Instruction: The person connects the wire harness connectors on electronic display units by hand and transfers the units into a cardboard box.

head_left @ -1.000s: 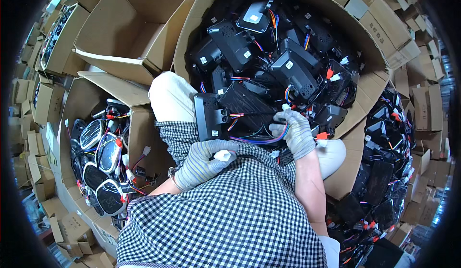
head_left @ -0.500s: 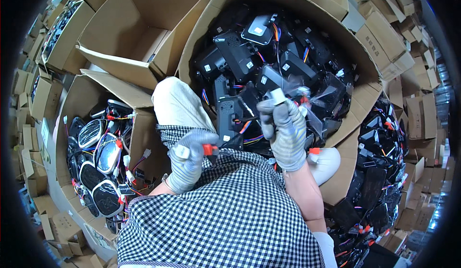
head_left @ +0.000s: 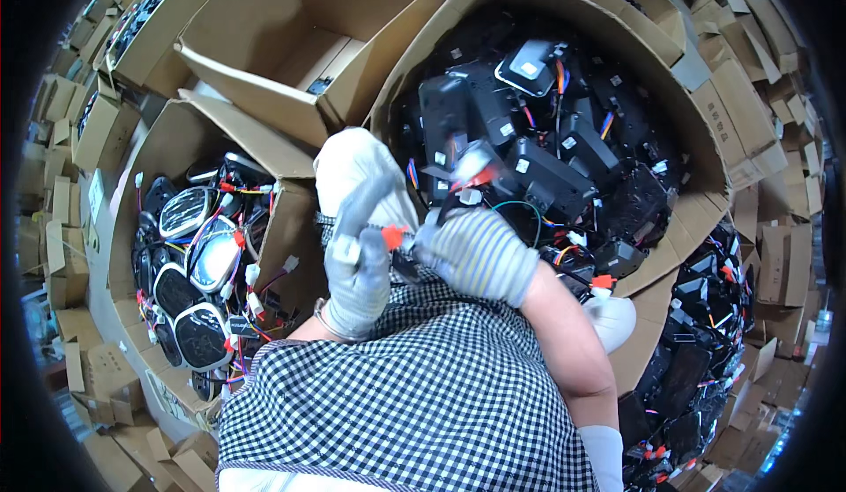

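My left hand (head_left: 357,276), in a grey striped glove, is above my lap, closed on a dark piece with a red wire connector (head_left: 394,236). A white connector (head_left: 347,251) shows against its fingers. My right hand (head_left: 480,254), gloved alike, reaches in from the right with its fingertips pinched close beside the red connector. What those fingertips hold is hidden. Just beyond my right hand is a motion-smeared red and white piece (head_left: 476,171). Past both hands, a large carton (head_left: 705,170) holds many black plastic housings (head_left: 553,175) with coloured wires.
At the left, a carton (head_left: 295,254) holds oval mirror-like parts (head_left: 201,335) with wires and connectors. Beyond it stands an open carton (head_left: 256,96) with a small dark piece inside. More black wired parts (head_left: 683,364) lie at the right. Stacked cartons (head_left: 736,104) line the surroundings.
My right hand has come left and nearer to me, from over the large carton to beside my left hand. The white connector at its fingertips no longer shows there. The whole view has shifted.
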The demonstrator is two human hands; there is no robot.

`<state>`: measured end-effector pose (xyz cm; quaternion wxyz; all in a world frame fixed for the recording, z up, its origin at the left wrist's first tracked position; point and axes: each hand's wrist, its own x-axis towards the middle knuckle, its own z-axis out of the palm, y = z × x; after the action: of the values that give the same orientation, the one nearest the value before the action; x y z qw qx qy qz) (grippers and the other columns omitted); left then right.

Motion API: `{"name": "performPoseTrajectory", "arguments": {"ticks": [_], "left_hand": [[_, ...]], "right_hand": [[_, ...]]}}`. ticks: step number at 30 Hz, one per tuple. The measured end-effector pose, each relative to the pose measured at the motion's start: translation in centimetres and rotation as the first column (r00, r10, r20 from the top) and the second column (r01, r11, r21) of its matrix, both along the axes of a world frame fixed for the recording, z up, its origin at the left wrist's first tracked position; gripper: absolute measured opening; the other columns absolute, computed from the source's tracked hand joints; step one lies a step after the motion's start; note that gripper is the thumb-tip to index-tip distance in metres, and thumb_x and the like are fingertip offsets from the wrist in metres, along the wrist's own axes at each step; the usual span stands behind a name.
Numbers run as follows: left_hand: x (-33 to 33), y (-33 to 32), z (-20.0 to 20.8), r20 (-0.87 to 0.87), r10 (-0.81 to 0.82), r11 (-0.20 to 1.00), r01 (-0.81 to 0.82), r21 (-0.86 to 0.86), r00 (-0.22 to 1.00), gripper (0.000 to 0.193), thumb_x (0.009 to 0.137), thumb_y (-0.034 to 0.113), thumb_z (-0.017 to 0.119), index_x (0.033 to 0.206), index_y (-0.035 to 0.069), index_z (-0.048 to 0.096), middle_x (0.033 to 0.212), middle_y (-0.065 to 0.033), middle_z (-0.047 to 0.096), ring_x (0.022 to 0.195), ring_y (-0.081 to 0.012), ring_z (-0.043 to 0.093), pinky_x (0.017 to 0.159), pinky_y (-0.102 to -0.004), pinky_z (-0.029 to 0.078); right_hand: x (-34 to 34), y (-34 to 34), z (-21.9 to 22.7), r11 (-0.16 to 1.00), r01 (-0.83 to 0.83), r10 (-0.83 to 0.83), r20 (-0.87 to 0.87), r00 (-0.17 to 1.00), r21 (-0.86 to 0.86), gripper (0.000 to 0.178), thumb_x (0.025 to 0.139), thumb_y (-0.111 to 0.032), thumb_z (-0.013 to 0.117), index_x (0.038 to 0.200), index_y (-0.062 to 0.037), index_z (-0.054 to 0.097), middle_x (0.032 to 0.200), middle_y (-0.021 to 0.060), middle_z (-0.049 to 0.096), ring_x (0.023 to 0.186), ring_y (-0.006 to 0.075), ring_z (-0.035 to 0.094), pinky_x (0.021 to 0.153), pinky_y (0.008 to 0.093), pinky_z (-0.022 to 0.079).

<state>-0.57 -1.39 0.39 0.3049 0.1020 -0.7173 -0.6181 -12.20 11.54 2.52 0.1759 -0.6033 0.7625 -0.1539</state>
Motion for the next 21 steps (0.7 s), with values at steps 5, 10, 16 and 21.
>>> {"name": "performPoseTrajectory", "arguments": {"ticks": [5,10,16,21], "left_hand": [[-0.8,-1.6,-1.0,0.282,-0.521,0.803,0.35,0.483,0.806,0.052,0.095,0.034,0.049,0.134,0.001,0.04,0.111,-0.0052,0.058,0.105,-0.0134,0.052,0.095,-0.0287,0.038],[-0.4,-0.6,-1.6,0.192,-0.488,0.765,0.311,0.564,0.852,0.039,0.092,0.031,0.054,0.118,0.002,0.055,0.095,-0.0043,0.062,0.088,-0.0101,0.057,0.08,-0.0244,0.044],[0.0,-1.8,-2.7,0.306,-0.327,0.93,0.246,0.273,0.894,0.031,0.09,0.029,0.058,0.105,0.002,0.061,0.077,-0.0041,0.063,0.07,-0.0113,0.058,0.068,-0.0262,0.047],[0.2,-1.2,-1.7,0.362,-0.335,0.926,0.375,-0.043,0.87,0.024,0.085,0.02,0.064,0.1,0.002,0.064,0.09,-0.0112,0.067,0.083,-0.0197,0.065,0.075,-0.0298,0.05]], "right_hand": [[2.4,-0.6,-4.4,0.992,-0.012,0.007,0.042,0.999,0.126,0.019,0.08,-0.021,0.053,0.091,-0.0103,0.064,0.077,0.0138,0.064,0.066,0.0301,0.063,0.058,0.042,0.05],[3.1,1.1,-4.2,0.997,0.066,-0.059,0.156,0.986,-0.041,0.021,0.081,-0.023,0.053,0.094,-0.0102,0.064,0.085,0.0127,0.063,0.079,0.0284,0.063,0.068,0.0404,0.051],[2.7,5.6,-1.2,0.808,0.58,-0.232,0.961,0.15,0.104,0.048,0.09,-0.044,0.054,0.098,0.0023,0.065,0.072,0.0034,0.061,0.052,0.0029,0.045,0.05,0.0187,0.035],[2.3,4.5,0.1,0.769,0.603,-0.291,0.956,0.036,0.211,0.05,0.087,-0.047,0.057,0.08,0.0023,0.067,0.063,0.0031,0.057,0.047,0.0039,0.039,0.044,0.0194,0.028]]}}
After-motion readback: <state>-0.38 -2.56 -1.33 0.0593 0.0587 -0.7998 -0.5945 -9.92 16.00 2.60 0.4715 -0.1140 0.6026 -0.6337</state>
